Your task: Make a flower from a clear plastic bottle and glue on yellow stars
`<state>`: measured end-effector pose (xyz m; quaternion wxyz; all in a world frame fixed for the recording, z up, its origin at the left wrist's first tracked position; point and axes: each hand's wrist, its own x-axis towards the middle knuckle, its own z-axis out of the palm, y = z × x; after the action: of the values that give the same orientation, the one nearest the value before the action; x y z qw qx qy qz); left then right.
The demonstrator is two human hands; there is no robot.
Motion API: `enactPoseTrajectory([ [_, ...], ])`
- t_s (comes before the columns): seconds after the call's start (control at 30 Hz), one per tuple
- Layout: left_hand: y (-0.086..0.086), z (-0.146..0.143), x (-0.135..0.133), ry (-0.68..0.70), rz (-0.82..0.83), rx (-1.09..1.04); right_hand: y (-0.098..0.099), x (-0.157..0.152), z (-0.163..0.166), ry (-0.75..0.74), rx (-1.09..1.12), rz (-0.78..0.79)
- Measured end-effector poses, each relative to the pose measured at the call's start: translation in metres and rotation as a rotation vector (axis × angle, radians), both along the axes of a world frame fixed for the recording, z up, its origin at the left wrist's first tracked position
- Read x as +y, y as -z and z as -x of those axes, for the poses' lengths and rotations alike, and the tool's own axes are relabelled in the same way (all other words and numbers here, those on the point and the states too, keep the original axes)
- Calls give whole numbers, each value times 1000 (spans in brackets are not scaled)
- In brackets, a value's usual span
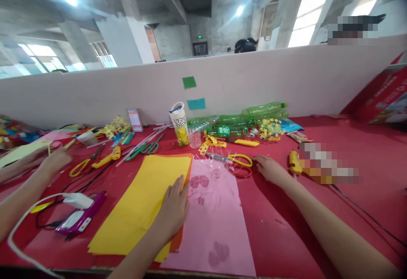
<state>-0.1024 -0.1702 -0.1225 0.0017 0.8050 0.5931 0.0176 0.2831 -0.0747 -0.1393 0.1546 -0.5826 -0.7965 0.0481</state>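
Note:
My left hand (174, 207) lies flat, fingers stretched out, on the right edge of a stack of yellow paper (133, 211). Orange paper (179, 238) shows from under the stack, and a pink sheet (219, 228) with darker blotches lies to its right. Over on the right, my right hand (270, 169) is low over the red table with its fingers loosely stretched and nothing visible in them. Its fingertips are close to scissors (241, 160) with yellow and red handles. Clear plastic scraps (231, 166) lie around the scissors and the top of the pink sheet.
Green plastic bottles (237, 121), a white patterned cup (179, 118), yellow star cutouts (271, 129) and a yellow cutter (246, 143) lie along the white partition (152, 88). A glue gun (295, 163) lies right. Another person's hands (57, 160) work left, near a purple power strip (82, 217).

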Motion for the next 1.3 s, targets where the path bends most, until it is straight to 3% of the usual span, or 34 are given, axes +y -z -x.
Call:
enactPoseTrajectory([
  [0.2,-26,-15,-6,39,-54,1,-12,-12,-6,25,20,83],
  [0.4,-61,-39,-19,182,171,-10,-29,-7,-25,125,81,-4],
  [0.5,-74,-60,-27,205,294,-63,-23,-10,-20,82,102,-32],
  [0.6,-81,-84,-33,359,358,-159,-14,-31,-6,-8,114,-36],
  [0.77,-73,-113,-32,543,333,-312,-11,-82,14,-91,179,-57],
  [0.93,-49,-110,-22,683,266,-358,-14,-85,4,28,281,-84],
  [1.03,-33,-103,-18,704,248,-286,-5,-83,6,95,329,-74],
  [1.17,-22,-102,-15,690,260,-242,6,-107,36,44,377,-16],
  [1.3,-23,-105,-15,689,263,-271,-8,-124,63,-46,445,51],
])
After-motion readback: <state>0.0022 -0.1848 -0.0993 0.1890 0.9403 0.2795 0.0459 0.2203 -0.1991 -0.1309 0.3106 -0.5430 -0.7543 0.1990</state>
